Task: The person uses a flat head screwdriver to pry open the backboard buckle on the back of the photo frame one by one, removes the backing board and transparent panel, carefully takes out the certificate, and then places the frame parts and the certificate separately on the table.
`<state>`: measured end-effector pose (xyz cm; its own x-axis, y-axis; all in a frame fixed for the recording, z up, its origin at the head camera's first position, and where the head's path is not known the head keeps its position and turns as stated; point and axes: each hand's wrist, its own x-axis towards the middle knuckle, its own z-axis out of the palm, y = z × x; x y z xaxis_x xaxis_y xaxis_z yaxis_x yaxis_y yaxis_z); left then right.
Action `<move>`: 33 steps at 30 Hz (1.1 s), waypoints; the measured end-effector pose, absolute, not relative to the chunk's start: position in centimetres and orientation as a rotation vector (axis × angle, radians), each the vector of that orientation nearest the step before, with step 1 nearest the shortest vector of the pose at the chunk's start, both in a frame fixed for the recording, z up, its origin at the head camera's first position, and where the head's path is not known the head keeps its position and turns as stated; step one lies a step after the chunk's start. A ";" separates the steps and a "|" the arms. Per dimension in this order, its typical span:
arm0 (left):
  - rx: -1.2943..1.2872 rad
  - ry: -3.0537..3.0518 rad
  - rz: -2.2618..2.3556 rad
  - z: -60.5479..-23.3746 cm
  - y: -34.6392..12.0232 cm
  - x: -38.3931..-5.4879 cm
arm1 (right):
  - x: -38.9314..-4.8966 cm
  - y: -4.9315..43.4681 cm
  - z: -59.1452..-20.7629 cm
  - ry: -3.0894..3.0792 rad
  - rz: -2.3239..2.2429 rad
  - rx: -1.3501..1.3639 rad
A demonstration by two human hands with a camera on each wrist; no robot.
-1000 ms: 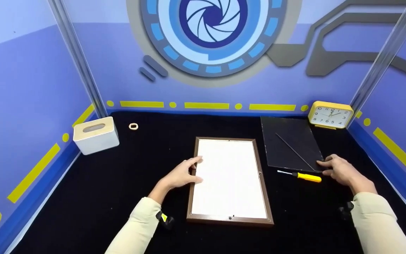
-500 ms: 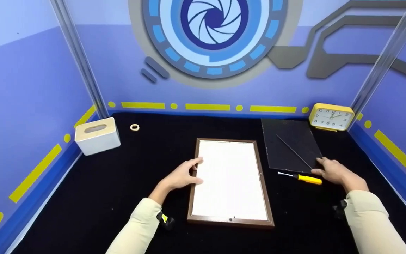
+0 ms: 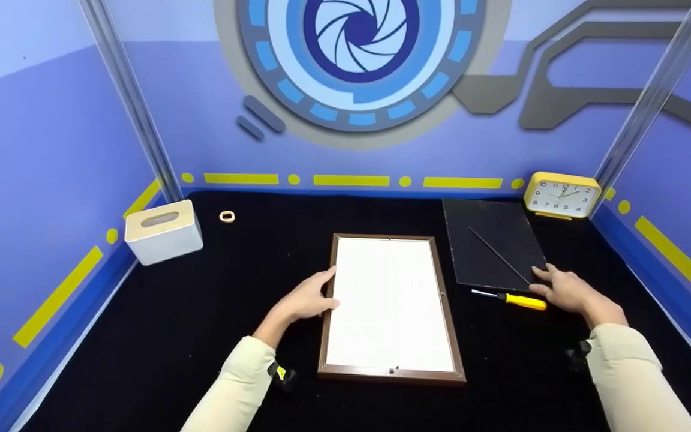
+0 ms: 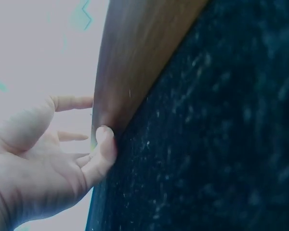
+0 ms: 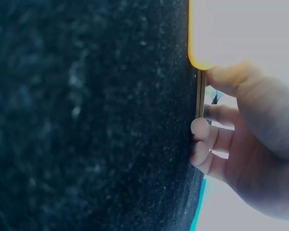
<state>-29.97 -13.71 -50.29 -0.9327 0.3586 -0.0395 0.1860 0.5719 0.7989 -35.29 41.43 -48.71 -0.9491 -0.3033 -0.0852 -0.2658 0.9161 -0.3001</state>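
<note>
A brown picture frame (image 3: 458, 342) lies face down or back up, a white sheet (image 3: 390, 300) filling its inside. My left hand (image 3: 306, 298) rests at its left side, thumb and fingers spread and touching the edge; in the left wrist view one fingertip (image 4: 104, 132) presses the brown side. To the right lies a black backing board (image 3: 483, 258) with a thin dark strip (image 3: 498, 255) running diagonally across it. My right hand (image 3: 570, 292) pinches the board's near right corner; in the right wrist view the thumb and curled fingers (image 5: 200, 144) meet its thin edge.
A yellow-handled screwdriver (image 3: 524, 301) lies just in front of the board. Behind it stands a yellow clock (image 3: 563, 195). At the left are a tissue box (image 3: 165, 237) and a small pale ring (image 3: 227, 216). Purple-blue walls enclose the black cloth (image 3: 249, 264).
My right hand has shifted left onto the board's corner. The left fingertips have drawn back slightly from the white sheet to the frame's edge. Frame, board and screwdriver stay put.
</note>
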 end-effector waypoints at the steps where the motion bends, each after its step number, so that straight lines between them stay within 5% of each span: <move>1: 0.461 2.598 1.288 -50.2 -13.7 -30.0 | -35.2 41.4 -48.7 2.949 -0.435 -0.438; 33: 0.469 2.351 1.167 -48.6 -14.3 -29.2 | -35.0 41.6 -49.1 2.956 -0.516 -0.408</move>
